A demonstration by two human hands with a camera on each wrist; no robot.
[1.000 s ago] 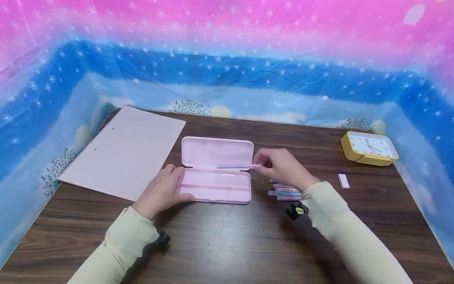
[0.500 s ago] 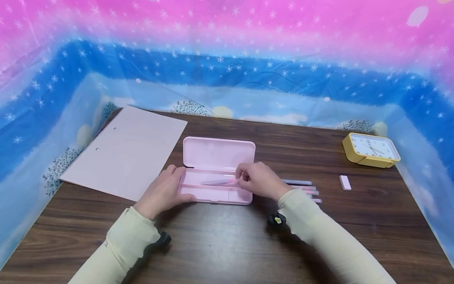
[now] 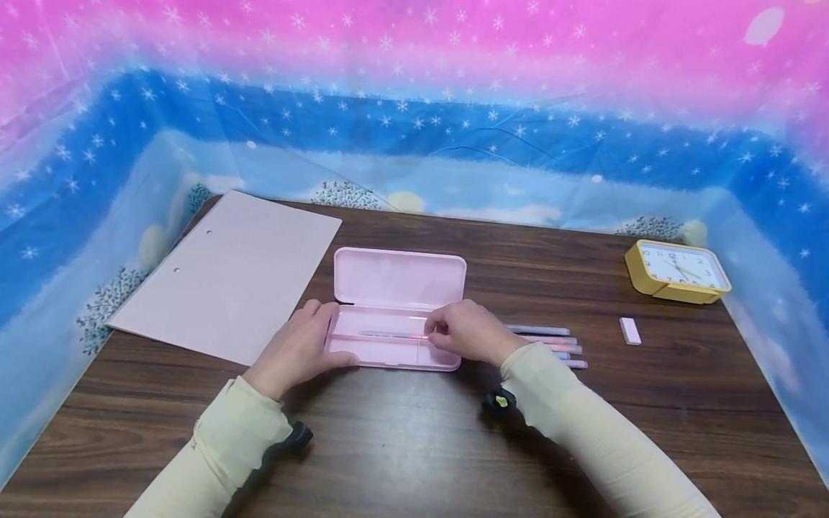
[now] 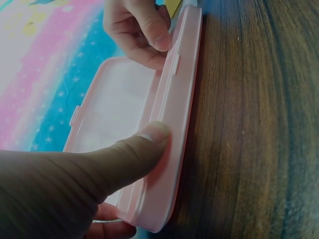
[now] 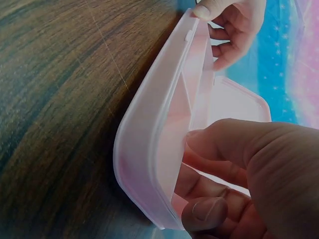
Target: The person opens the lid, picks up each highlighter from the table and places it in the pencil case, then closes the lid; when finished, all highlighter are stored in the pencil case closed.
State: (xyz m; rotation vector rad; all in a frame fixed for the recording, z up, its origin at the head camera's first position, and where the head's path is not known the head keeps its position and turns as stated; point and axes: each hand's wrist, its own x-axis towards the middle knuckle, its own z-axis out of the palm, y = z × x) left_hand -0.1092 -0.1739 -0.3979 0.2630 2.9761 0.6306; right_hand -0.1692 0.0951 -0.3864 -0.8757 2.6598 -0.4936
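Note:
An opened pink pencil case [image 3: 372,352] lies on the table with its lid tipped back. My left hand [image 3: 300,345] grips its left end; in the left wrist view the thumb [image 4: 149,142] presses on the front wall and the fingers reach round behind. Inside the long rear compartment, a slim pen [image 3: 391,334] with a pinkish end lies level, close to the divider. My right hand [image 3: 468,332] pinches the pen's right end over the right part of the case. In the right wrist view my fingers hide the pen. Several pens [image 3: 544,331] lie beside the case, partly behind my right wrist.
A pale pink folder or board [image 3: 239,273] with two small holes lies at the left. A white eraser [image 3: 630,331] and a yellow alarm clock [image 3: 676,271] stand off to the right. Patterned cloth [image 3: 414,129] walls the table's back and sides.
My right hand has brought the pen leftward and down from beside the lid into the case's rear compartment, where it now lies lower. The left hand keeps its place on the case.

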